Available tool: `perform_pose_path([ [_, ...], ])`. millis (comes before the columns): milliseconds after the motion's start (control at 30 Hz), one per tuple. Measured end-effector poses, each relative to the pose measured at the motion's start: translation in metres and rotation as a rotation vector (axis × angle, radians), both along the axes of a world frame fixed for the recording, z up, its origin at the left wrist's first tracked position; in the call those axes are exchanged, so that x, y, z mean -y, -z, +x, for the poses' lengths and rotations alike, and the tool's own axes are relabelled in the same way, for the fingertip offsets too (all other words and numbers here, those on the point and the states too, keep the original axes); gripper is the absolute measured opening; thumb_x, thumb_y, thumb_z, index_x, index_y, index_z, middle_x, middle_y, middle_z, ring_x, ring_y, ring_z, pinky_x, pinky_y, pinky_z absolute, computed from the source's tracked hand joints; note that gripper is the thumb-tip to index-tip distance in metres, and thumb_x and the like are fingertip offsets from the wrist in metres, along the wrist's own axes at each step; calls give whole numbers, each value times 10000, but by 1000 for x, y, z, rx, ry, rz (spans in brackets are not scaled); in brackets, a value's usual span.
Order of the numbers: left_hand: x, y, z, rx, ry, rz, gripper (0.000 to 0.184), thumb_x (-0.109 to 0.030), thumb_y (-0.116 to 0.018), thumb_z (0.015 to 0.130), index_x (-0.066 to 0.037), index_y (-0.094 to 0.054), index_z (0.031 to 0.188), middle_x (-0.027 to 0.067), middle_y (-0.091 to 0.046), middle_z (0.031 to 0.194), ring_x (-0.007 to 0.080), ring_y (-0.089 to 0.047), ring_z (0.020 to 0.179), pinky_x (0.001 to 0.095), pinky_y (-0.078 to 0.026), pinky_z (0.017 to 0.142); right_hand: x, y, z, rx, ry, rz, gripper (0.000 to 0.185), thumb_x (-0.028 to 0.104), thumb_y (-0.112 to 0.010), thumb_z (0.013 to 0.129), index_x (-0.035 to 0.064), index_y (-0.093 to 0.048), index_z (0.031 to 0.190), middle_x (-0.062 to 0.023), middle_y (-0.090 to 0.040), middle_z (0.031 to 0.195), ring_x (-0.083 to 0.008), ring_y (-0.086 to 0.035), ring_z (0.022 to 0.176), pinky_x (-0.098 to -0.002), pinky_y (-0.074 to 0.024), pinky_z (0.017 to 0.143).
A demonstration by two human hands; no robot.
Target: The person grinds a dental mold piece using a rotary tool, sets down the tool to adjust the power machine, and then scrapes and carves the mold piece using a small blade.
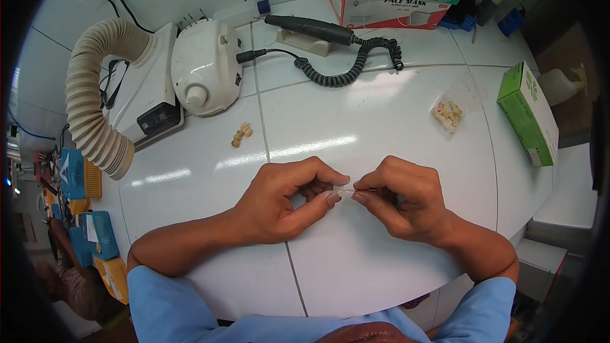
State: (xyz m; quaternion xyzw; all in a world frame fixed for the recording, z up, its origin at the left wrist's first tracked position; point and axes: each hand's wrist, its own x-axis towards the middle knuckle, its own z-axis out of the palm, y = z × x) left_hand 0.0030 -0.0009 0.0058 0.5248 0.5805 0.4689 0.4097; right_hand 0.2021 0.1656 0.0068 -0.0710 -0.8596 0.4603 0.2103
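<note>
My left hand (292,198) pinches a small pale piece (341,190) between thumb and forefinger, above the white tiled table. Across from it, my right hand (403,198) holds a thin metal tool (363,190) in a pinch, its tip at the pale piece. The fingertips of both hands are close together but apart. The piece is too small and partly covered for its shape to be told. Beyond my left hand, several small tan pieces (239,133) lie on the table.
A white machine (206,70) and a ribbed hose (89,95) stand at the back left. A black handpiece (309,28) rests on a stand behind. A small clear bag (448,113), a green box (528,114) and mask boxes (395,9) are right. A person (79,273) is far left.
</note>
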Motion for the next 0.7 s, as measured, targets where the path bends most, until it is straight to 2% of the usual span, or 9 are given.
perform_pose_path([
  [133, 1, -1, -1, -22, 19, 4, 269, 11, -759, 969, 21, -742, 1237, 75, -760, 911, 113, -710, 794, 269, -574, 727, 1, -1, 0, 27, -6, 27, 146, -22, -840, 873, 30, -740, 966, -61, -642, 802, -174, -607, 582, -332, -461, 509],
  [333, 0, -4, 1, -79, 7, -7, 324, 5, -821, 902, 0, -757, 1220, 66, -752, 903, 112, -695, 750, 260, -563, 680, 1, -1, 0, 44, -13, 32, 153, -40, -831, 860, 34, -744, 962, -59, -621, 797, -178, -597, 577, -338, -457, 505],
  [700, 0, 0, 3, -141, -12, 50, 302, 18, -816, 877, -36, -786, 1173, 54, -695, 860, 117, -661, 711, 264, -544, 644, 2, -1, 1, 61, -20, 36, 147, -47, -814, 846, 38, -749, 947, -51, -609, 791, -167, -574, 559, -331, -445, 494],
])
